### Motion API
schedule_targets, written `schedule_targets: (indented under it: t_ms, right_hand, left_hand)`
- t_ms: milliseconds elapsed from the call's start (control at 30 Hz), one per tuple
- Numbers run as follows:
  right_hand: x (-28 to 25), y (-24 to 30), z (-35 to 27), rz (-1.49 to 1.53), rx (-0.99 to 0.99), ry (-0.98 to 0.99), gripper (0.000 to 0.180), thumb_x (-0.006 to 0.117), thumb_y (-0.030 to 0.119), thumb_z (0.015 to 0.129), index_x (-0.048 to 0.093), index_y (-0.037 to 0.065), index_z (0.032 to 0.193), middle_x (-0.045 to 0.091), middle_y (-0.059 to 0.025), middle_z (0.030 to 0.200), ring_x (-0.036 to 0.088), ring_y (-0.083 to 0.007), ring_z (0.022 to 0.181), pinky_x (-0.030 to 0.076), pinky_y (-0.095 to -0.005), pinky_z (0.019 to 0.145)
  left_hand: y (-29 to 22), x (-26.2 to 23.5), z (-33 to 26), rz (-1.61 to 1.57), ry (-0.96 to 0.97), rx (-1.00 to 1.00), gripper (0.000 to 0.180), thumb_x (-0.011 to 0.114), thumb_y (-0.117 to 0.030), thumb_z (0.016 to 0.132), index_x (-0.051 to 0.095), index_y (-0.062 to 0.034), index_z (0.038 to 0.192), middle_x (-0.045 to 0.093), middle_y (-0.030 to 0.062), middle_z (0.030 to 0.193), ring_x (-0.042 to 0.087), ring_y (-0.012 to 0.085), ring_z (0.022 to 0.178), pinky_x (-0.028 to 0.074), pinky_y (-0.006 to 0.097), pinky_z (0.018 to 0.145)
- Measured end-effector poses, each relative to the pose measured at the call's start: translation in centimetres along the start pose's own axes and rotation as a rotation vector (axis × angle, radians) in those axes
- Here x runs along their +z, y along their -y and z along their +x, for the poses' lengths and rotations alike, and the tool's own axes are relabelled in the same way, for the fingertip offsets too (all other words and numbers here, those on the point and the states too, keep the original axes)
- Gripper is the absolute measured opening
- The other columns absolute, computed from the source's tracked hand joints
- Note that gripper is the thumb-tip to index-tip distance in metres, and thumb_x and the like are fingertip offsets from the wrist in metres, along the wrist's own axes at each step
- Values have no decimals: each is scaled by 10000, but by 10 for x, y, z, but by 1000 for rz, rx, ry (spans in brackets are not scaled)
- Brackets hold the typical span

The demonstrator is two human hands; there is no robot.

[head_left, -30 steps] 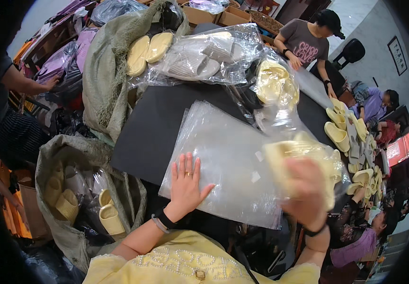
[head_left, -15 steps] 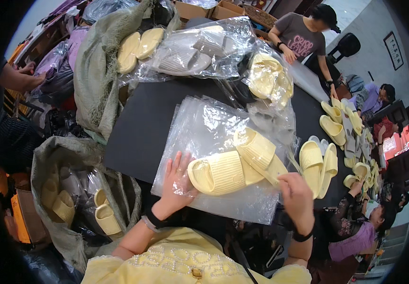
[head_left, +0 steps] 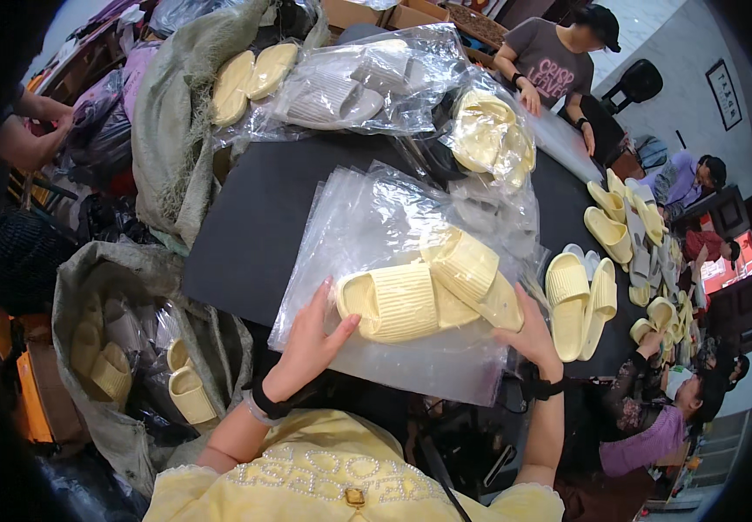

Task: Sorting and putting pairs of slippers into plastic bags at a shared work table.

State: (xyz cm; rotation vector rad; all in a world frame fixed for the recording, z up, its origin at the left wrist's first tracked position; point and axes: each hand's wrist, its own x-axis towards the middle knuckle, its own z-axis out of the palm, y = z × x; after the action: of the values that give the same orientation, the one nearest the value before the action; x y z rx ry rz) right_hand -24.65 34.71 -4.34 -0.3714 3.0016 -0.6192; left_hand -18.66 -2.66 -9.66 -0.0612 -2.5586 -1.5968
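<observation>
Your left hand (head_left: 306, 344) & right hand (head_left: 537, 335), open, touching yellow slippers (head_left: 428, 291) atop plastic bags (head_left: 367, 226); gripping nothing.

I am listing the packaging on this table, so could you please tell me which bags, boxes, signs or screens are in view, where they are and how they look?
Stack of clear plastic bags: table centre, flat, glossy, under the pale yellow slippers that the left hand and right hand touch.
Filled clear bags: far edge, holding grey slippers.
Filled clear bag: far right, bulging with yellow slippers.
Grey-green sack: lower left, open.
Cardboard boxes: top edge, brown.
Framed sign: right wall, dark-framed.
</observation>
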Motion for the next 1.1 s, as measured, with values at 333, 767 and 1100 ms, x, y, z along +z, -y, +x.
schedule_targets:
  t_ms: [333, 767, 1100]
  right_hand:
    - [-16, 26, 14, 51, -239, -201, 718, 782, 150, 624, 485, 79, 1274, 364, -193, 1341, 355, -366, 1250, 312, -421, 1036]
    - [7, 53, 48, 98, -313, -237, 821, 683, 230, 787, 211, 19, 1425, 187, -234, 1480, 188, -370, 1373, 188, -417, 1108]
    - [22, 30, 35, 80, -247, 102, 512, 662, 185, 808, 497, 25, 1266, 354, -229, 1405, 421, -378, 1233, 344, -396, 1019]
  left_hand:
    - [-7, -14, 3, -453, 40, -303, 575, 579, -108, 861, 325, 44, 1353, 615, 156, 889, 619, 182, 721, 496, 292, 684]
    - [-21, -30, -26, -293, -168, -53, 386, 468, 27, 882, 488, 1, 1266, 637, 176, 908, 653, 249, 792, 506, 320, 723]
    - [-18, -29, -14, 419, -188, 303, 579, 621, -17, 758, 408, 27, 1294, 395, 217, 1344, 359, 385, 1271, 333, 447, 1020]
